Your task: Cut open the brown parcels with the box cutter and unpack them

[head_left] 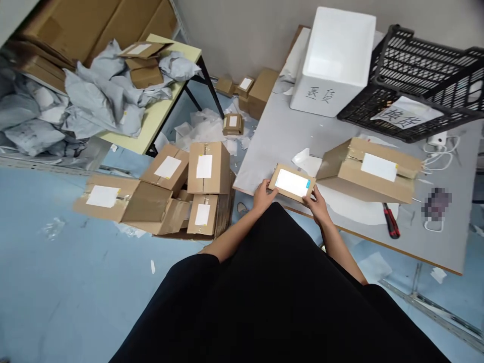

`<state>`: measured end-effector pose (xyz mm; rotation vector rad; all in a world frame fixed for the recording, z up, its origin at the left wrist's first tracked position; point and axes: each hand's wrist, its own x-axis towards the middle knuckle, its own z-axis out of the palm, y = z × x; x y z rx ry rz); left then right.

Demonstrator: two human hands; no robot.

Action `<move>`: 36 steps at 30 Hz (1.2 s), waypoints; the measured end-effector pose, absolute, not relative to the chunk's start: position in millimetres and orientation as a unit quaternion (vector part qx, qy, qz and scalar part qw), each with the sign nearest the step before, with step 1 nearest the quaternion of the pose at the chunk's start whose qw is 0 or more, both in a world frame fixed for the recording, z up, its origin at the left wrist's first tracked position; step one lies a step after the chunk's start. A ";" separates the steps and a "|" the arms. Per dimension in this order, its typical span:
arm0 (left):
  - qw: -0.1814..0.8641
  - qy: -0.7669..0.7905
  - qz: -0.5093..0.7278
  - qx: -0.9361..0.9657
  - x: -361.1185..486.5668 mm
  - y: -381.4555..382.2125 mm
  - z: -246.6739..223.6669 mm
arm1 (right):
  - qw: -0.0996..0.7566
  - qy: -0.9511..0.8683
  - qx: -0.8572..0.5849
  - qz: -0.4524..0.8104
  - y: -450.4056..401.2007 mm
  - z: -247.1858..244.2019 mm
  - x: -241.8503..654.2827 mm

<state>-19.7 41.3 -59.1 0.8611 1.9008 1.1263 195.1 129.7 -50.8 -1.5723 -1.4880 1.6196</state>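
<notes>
Between my two hands is a small, flat cardboard box [274, 184] with a white label on its upper face. My left hand [263, 196] grips its left end, thumb on top. At the right end, my right hand [317, 204] closes on the near corner. The box is over the front edge of the grey table [264, 136]. Just to the right of it, a larger cardboard box [406, 186] with a white label rests on the table. A red and black hand tool [391, 222] lies in front of that box.
A white foam box [333, 55] and a black plastic crate [427, 65] stand at the table's back. Several labelled cartons [206, 169] are piled on the floor to the left. Grey mailing bags [91, 96] heap on a yellowish table [151, 126]. Paper scraps litter the floor.
</notes>
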 end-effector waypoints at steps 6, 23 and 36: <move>0.436 0.733 0.378 0.360 110.9 76.7 -72.3 | 0.193 -0.526 -0.595 0.576 159.5 -58.1 343.4; 0.449 0.725 0.391 0.345 174.7 90.1 -102.4 | 0.249 -0.665 -0.641 0.293 175.5 -81.7 393.4; 0.199 0.813 0.545 0.046 60.6 -36.4 -96.2 | 0.099 -0.853 -0.236 0.455 171.1 -86.7 185.5</move>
